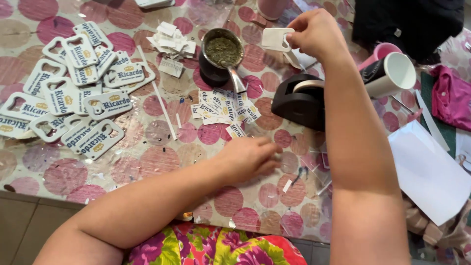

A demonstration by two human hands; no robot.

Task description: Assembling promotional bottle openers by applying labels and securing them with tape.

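From the head camera we look down on a desk (147,162) covered with a cloth of pink and beige circles; its near edge runs along the bottom left, above a tiled floor.

Our right hand (316,32) is raised over the far side of the desk, and its grip is pinched narrow on a blank white bottle opener (275,39), held clear of the surface by its right edge. Just below that hand sits a black tape dispenser (300,102), with our right forearm crossing its right side.

Our left hand (248,157) lies low on the desk, palm down, fingers loosely curled toward the right. We cannot tell whether its grip holds anything; the fingertips are blurred. A small white strip (287,185) lies just beside it.

Beyond the left hand, a cluster of small printed stickers (223,109) is spread flat, touching the spoon handle of a metal cup of green herb (223,49). A heap of white paper scraps (170,41) lies left of the cup.

The far left is crowded with a pile of labelled white bottle openers (73,93), overlapping one another. Between that pile and the stickers there is a bare lane, crossed by a thin white stick (159,98).

On the right, a tipped white cup (392,73) and a white sheet (427,169) hem in the right forearm.
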